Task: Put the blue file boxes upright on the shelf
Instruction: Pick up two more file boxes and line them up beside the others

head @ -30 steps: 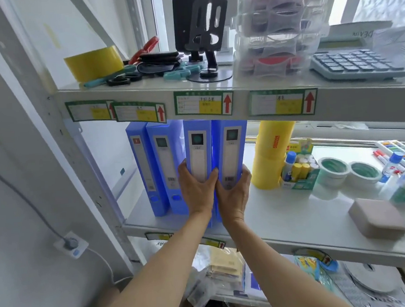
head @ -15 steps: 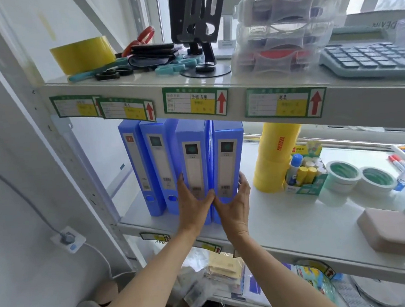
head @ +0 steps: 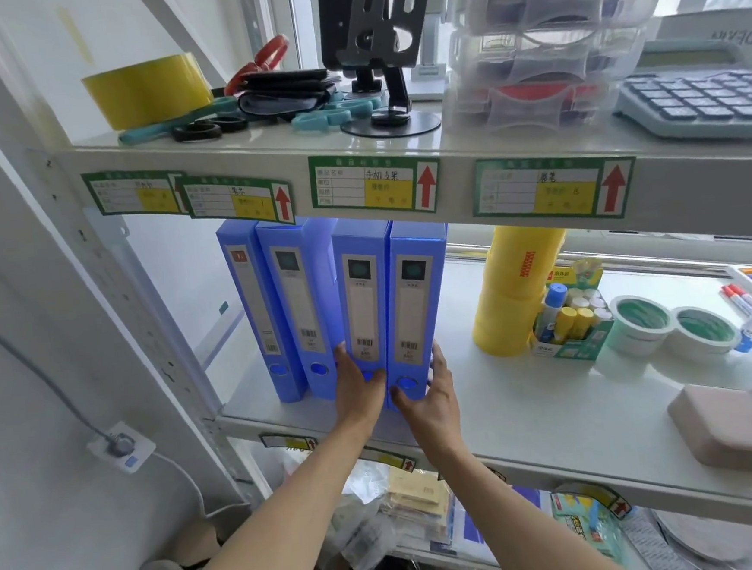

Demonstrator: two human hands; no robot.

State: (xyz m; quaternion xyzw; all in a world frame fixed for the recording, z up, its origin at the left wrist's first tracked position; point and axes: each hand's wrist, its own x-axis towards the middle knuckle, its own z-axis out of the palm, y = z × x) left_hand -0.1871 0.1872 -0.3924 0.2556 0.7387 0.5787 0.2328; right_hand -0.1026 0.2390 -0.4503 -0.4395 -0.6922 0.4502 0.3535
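Observation:
Several blue file boxes stand upright in a row at the left end of the white middle shelf [head: 532, 412], spines facing me. My left hand [head: 357, 387] presses on the bottom of the third blue file box [head: 361, 295], covering its finger hole. My right hand [head: 427, 393] holds the lower right corner of the rightmost blue file box [head: 416, 299], thumb across the spine front and fingers along its right side. The two left blue file boxes [head: 272, 302] lean slightly and nobody touches them.
To the right of the boxes stand a stack of yellow tape rolls [head: 514, 292], a box of glue sticks [head: 570, 323], two green tape rolls [head: 670, 329] and a pink block [head: 732, 427]. The upper shelf [head: 265, 154] hangs just above the box tops. A shelf upright [head: 108, 279] stands at the left.
Both hands have slid down the spines of the two right boxes, from mid-height to their bottom ends. The camera has tilted down and moved closer.

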